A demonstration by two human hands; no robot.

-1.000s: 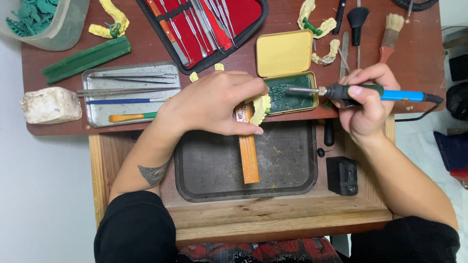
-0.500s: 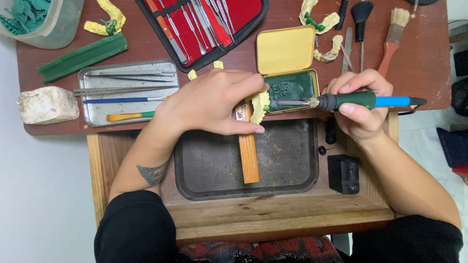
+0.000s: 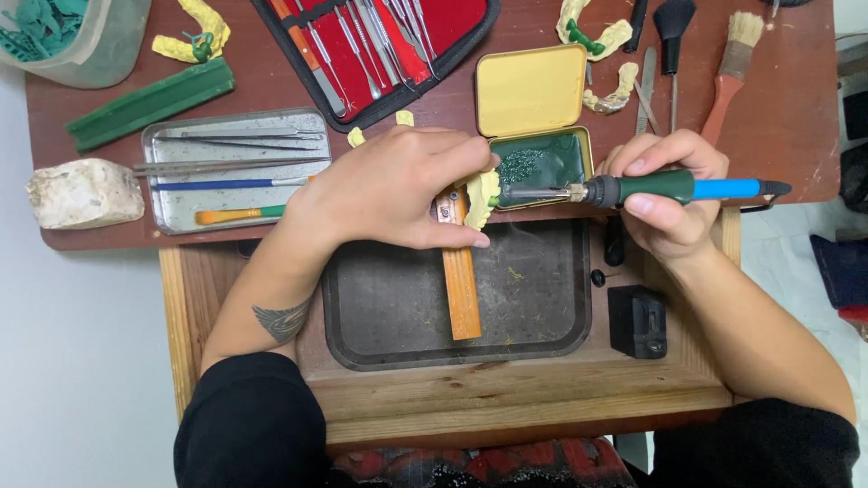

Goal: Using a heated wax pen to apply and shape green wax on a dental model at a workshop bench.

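My left hand point(image 3: 393, 185) grips a small yellow cast piece point(image 3: 482, 197) and holds it over the top end of an orange wooden bench peg point(image 3: 462, 280). My right hand point(image 3: 667, 194) is shut on a soldering-iron-like tool with a green and blue handle point(image 3: 674, 188). The tool lies level and points left. Its metal tip point(image 3: 520, 192) touches the yellow piece, just in front of an open yellow tin point(image 3: 533, 90) holding green wax point(image 3: 538, 161). A thin wisp of smoke rises near the tip.
A dark tray point(image 3: 533, 316) sits in the wooden drawer below. On the brown table lie a metal tray of tools point(image 3: 172, 203), a red instrument case point(image 3: 380, 45), a green wax bar point(image 3: 149, 102), a white stone block point(image 3: 83, 192), brushes point(image 3: 728, 68) and yellow casts point(image 3: 601, 41).
My right hand has moved left with the tool. Its tip has gone from the green wax in the tin to the yellow piece in my left hand.
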